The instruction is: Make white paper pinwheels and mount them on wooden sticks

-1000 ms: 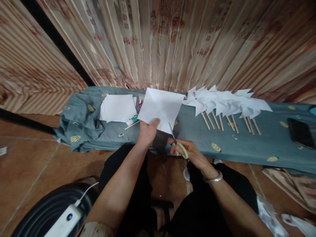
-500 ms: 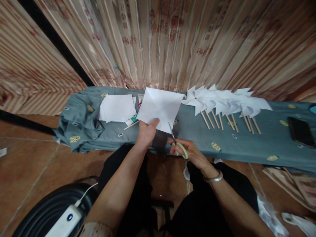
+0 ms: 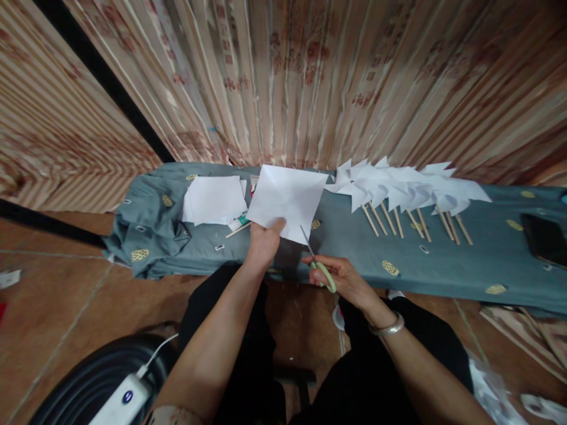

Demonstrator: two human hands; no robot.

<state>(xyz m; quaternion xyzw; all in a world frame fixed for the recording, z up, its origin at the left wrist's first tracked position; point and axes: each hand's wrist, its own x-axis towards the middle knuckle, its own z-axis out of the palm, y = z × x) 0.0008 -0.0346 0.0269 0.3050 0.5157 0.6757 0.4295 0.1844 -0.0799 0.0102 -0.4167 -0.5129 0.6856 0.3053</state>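
Observation:
A white square sheet of paper (image 3: 286, 192) is pinched at its near edge by my left hand (image 3: 264, 242), thumb on top. Faint creases cross the sheet. In my right hand (image 3: 339, 277) are scissors (image 3: 322, 273) with pale green handles. Their blades lie at the sheet's near right corner, one of them over the paper. A stack of white paper (image 3: 215, 199) lies to the left, with a glue stick (image 3: 240, 222) and a thin wooden stick (image 3: 238, 230) beside it. Several white paper pinwheels (image 3: 407, 186) on wooden sticks overlap in a row to the right.
A grey-green patterned cloth (image 3: 354, 260) covers the narrow table. Toward its right end lies a black phone (image 3: 544, 239). A pleated curtain (image 3: 287, 77) hangs behind. On the floor at lower left, a white power bank (image 3: 121, 401) with a cable rests by a black coil (image 3: 75, 378).
The scissor blades now reach a little further over the sheet's near right corner. The whole view has shifted slightly, so the table sits a bit lower.

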